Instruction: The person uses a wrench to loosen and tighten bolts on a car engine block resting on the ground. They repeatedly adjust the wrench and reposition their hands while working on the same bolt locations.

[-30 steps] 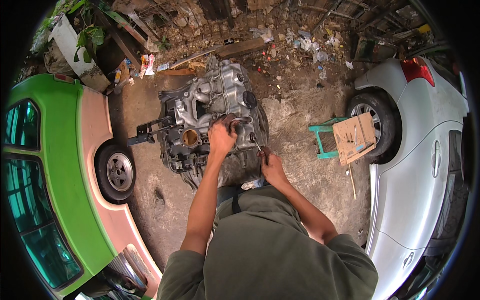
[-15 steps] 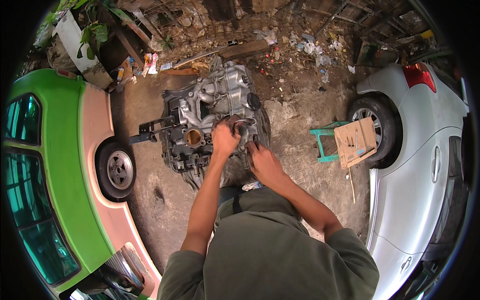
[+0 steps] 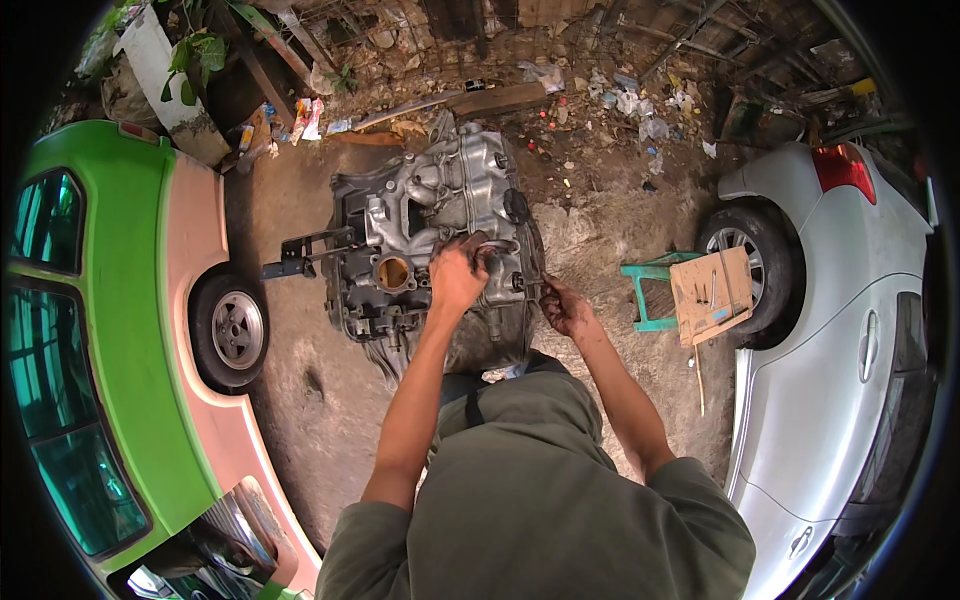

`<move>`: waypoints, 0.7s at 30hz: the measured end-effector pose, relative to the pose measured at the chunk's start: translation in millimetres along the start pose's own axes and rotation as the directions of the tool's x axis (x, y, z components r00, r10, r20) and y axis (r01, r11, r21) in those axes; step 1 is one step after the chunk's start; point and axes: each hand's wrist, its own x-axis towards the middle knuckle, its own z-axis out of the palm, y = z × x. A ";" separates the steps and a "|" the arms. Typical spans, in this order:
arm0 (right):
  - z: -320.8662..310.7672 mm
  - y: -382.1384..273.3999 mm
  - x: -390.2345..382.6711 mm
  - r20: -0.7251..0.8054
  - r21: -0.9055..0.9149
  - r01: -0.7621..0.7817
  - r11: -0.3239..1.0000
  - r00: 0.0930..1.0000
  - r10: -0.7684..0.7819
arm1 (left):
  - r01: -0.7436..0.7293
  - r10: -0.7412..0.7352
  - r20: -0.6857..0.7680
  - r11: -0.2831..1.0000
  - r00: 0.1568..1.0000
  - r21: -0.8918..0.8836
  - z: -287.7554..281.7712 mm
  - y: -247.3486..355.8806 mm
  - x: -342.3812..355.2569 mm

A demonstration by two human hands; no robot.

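Observation:
A greasy car engine (image 3: 470,185) stands in front of me, its silver valve cover on the right and a round brass-coloured opening (image 3: 393,272) at the left. My left hand (image 3: 460,272) is on top of the engine beside the valve cover, fingers curled and closed; what lies under them is hidden. My right hand (image 3: 568,308) is at the engine's right edge, its fingers pinched together next to the side. Whatever it grips, if anything, is too small to make out. Near the left hand is a black round cap (image 3: 514,206) on the cover.
A black metal bracket (image 3: 305,252) juts from the engine's left. The green car (image 3: 180,330) stands left, the silver car (image 3: 830,390) right. Cardboard (image 3: 735,275) with small tools lies on a green stool (image 3: 640,300). Litter (image 3: 632,105) and planks (image 3: 500,98) lie at the back.
My right hand has moved right, from the front of the valve cover to the engine's right edge. The left hand stays in about the same place on the engine.

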 end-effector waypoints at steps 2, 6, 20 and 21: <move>-11.5 18.0 -7.3 0.001 0.112 0.009 0.994 1.000 -0.009 | 0.006 -0.006 -0.017 1.000 1.000 -0.004 0.9 -0.7 -1.3; -15.0 26.5 -23.8 0.003 0.043 0.031 0.999 1.000 -0.031 | -0.014 0.013 -0.029 0.999 1.000 -0.033 2.3 -0.7 -1.4; 27.1 66.9 -92.8 0.396 -0.918 0.327 -0.223 0.763 -0.511 | -0.013 0.013 -0.020 1.000 1.000 -0.005 -0.7 1.1 -1.9; 35.6 67.2 -101.2 0.432 -0.898 0.316 -0.306 0.761 -0.484 | -0.009 0.009 -0.019 1.000 1.000 -0.003 -0.6 1.3 -1.8</move>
